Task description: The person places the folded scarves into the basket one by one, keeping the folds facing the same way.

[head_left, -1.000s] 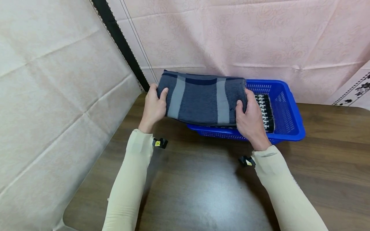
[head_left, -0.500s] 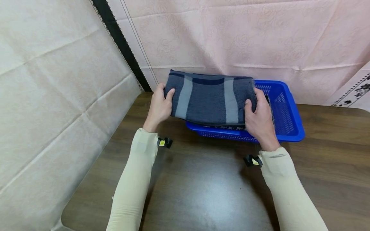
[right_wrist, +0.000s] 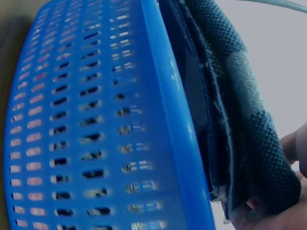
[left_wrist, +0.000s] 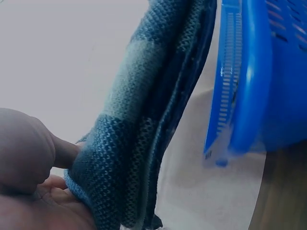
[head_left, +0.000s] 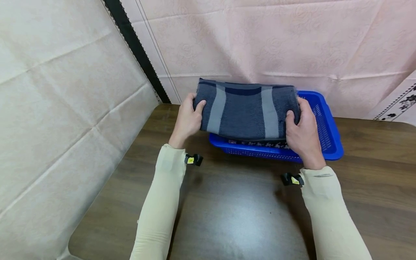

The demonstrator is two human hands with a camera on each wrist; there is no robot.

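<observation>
A folded knitted cloth (head_left: 243, 112), dark blue-grey with two pale stripes and a navy band, spans the space between my hands. My left hand (head_left: 188, 117) grips its left end, thumb on the front face. At the other end, my right hand (head_left: 303, 131) holds it the same way. The cloth overlaps most of a blue plastic basket (head_left: 334, 146) in the head view; both wrist views show its layered folds above the basket's rim (left_wrist: 252, 81). Inside the basket, a strip of black-and-white patterned fabric (head_left: 273, 143) shows beneath the cloth's lower edge.
The basket stands on a brown wooden table (head_left: 227, 202), close to a pink patterned curtain-like sheet (head_left: 292, 43) at the back. A pale sheet (head_left: 65, 108) hangs along the left side.
Both hands have carried the folded cloth to the right, so it covers more of the basket. The patterned fabric's right part is now hidden. The basket has stayed in place.
</observation>
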